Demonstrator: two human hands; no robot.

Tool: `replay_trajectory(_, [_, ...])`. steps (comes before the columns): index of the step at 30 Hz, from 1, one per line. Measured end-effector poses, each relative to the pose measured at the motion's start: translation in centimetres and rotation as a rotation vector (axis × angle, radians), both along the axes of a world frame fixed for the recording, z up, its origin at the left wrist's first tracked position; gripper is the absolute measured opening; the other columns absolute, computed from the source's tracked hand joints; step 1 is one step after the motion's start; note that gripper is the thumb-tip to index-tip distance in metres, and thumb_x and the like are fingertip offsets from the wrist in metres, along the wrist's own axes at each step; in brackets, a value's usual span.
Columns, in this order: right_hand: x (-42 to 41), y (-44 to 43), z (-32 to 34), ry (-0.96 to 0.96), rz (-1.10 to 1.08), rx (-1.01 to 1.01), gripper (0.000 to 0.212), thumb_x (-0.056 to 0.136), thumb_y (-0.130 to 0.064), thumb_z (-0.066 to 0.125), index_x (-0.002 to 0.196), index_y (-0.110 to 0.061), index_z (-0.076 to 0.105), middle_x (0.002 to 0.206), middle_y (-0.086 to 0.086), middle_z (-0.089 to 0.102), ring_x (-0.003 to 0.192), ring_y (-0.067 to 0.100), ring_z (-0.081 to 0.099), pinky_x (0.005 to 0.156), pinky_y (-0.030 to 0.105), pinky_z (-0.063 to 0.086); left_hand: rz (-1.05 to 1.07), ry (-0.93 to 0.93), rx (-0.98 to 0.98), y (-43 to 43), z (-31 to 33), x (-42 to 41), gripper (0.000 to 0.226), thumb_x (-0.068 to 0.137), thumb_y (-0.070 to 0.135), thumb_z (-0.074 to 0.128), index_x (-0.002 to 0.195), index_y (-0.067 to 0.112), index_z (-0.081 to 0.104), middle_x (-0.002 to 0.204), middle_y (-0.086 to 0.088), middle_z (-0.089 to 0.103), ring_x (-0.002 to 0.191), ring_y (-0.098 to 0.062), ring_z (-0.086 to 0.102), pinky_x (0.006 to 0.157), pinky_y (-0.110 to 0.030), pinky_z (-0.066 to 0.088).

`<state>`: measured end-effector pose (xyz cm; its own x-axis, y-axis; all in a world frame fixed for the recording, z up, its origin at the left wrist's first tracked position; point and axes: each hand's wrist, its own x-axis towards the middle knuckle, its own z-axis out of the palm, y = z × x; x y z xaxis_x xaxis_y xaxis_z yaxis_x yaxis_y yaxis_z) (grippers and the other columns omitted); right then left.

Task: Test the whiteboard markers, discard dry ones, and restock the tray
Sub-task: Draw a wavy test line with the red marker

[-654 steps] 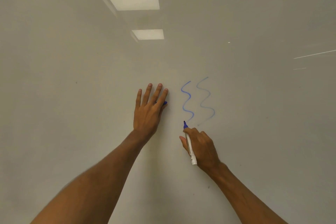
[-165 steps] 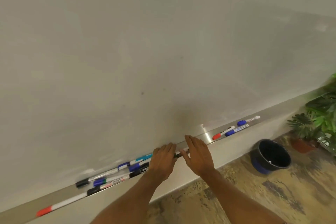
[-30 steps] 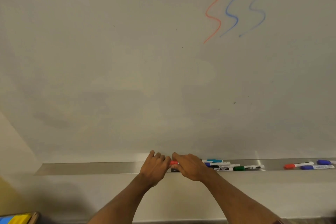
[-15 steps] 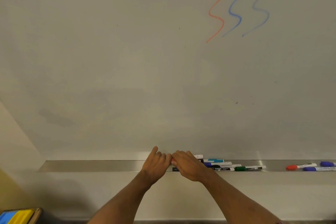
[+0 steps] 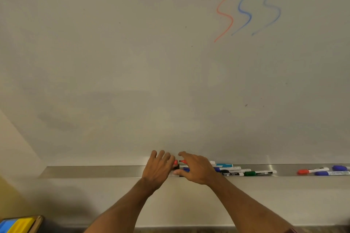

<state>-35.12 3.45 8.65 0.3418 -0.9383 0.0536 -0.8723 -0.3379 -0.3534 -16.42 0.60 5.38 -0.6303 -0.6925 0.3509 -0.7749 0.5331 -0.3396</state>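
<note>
Reaching forward, both hands [image 5: 159,168] [image 5: 197,170] meet over the tray [image 5: 94,171], fingers spread

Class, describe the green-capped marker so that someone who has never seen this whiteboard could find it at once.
Follow the metal tray under the whiteboard rightward past both hands. The green-capped marker ends the central cluster, along the tray's front edge. It alone has a green cap.
</note>
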Motion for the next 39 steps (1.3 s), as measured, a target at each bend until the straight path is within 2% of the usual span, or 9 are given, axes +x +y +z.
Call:
replay_trajectory(3, [-0.4,-0.1,0.3,-0.026,-0.032,0.032,0.051,0.091,-0.043,0.054,0.131,-0.02,0.032,0.122,0.004,0.056,0.102,0.019,0.055,0.085,0.028,0.041,0.075,0.085,0.055,-0.6,0.1,0.5,0.057,0.074,0.039,0.08,0.121,0.013,0.063,0.138,-0.012,0.054,0.121,-0.034,0.055,0.089,-0.049,0.048])
replay_trajectory(6, [-0.8,-0.4,0.9,-0.032,-0.057,-0.004,0.037,0.093,-0.02,0.049,0.126,-0.02,0.033,0.115,0.006,0.054,0.091,0.016,0.048,0.079,0.027,0.04,0.065,0.125,0.055,-0.9,0.8,1.0,0.061,0.096,0.049,0.045,0.146,0.015,0.038,0.157,-0.01,0.029,0.143,-0.033,0.028,0.109,-0.053,0.03])
replay_trajectory(10, [-0.9,-1.5,2.3,-0.033,-0.055,-0.145,0.023,0.095,-0.012,0.044,0.117,-0.015,0.043,0.099,0.001,0.05,0.08,0.012,0.043,0.074,0.022,0.03,0.069,0.129,0.029,-1.4,3.0,0.8,0.062,0.1,0.051,0.028,0.151,0.016,0.029,0.16,-0.008,0.021,0.147,-0.032,0.018,0.113,-0.054,0.021])
replay_trajectory(16, [-1.2,-3.7,7.0,-0.251,-0.005,-0.494,0.027,0.093,-0.012,0.041,0.115,-0.009,0.057,0.102,0.007,0.059,0.082,0.019,0.058,0.072,0.032,0.05,0.028,0.241,-0.156,-3.6,9.0,0.3,0.058,0.102,0.045,0.03,0.151,0.014,0.032,0.16,-0.008,0.02,0.147,-0.032,0.018,0.114,-0.057,0.021])
replay_trajectory(22, [-1.0,-4.7,15.1,-0.402,0.012,-0.727,0.034,0.098,-0.022,0.05,0.132,-0.02,0.052,0.101,0.001,0.061,0.086,0.013,0.061,0.076,0.02,0.048,0.024,0.326,-0.37,-5.8,17.6,0.1,0.055,0.105,0.043,0.023,0.151,0.014,0.03,0.159,-0.007,0.021,0.147,-0.031,0.018,0.116,-0.056,0.019])
replay_trajectory(25, [-1.1,-5.3,19.1,-0.48,0.026,-0.769,0.041,0.096,-0.03,0.051,0.136,-0.024,0.044,0.115,0.002,0.063,0.097,0.014,0.064,0.086,0.025,0.05,0.041,0.354,-0.46,-6.7,22.3,0.1,0.056,0.104,0.043,0.024,0.152,0.014,0.026,0.16,-0.007,0.018,0.148,-0.031,0.014,0.118,-0.055,0.013])
replay_trajectory(29, [-1.2,-5.6,24.5,-0.57,-0.035,-0.87,0.025,0.094,-0.026,0.054,0.112,-0.026,0.037,0.078,0.002,0.06,0.059,0.012,0.059,0.059,0.02,0.047,0.036,0.361,-0.561,-8.0,28.4,0.2,0.059,0.103,0.044,0.029,0.154,0.015,0.021,0.162,-0.006,0.011,0.149,-0.03,0.009,0.119,-0.054,0.008])
replay_trajectory(32, [-1.4,-5.8,28.2,-0.533,0.011,-1.013,0.003,0.096,-0.019,0.052,0.099,-0.02,0.051,0.073,-0.005,0.052,0.054,0.008,0.054,0.059,0.017,0.04,0.041,0.368,-0.618,-8.6,32.7,0.1,0.06,0.103,0.046,0.027,0.155,0.016,0.018,0.162,-0.006,0.009,0.149,-0.03,0.006,0.119,-0.054,0.007])
replay_trajectory(39, [-1.5,-6.9,32.9,-0.516,0.106,-1.183,0.045,0.085,-0.013,0.057,0.13,-0.008,0.051,0.097,0.002,0.058,0.081,0.01,0.055,0.065,0.015,0.048,0.051,0.407,-0.673,-9.7,39.9,-0.3,0.062,0.103,0.049,0.017,0.155,0.015,0.016,0.162,-0.006,0.008,0.149,-0.029,0.003,0.119,-0.054,0.006])
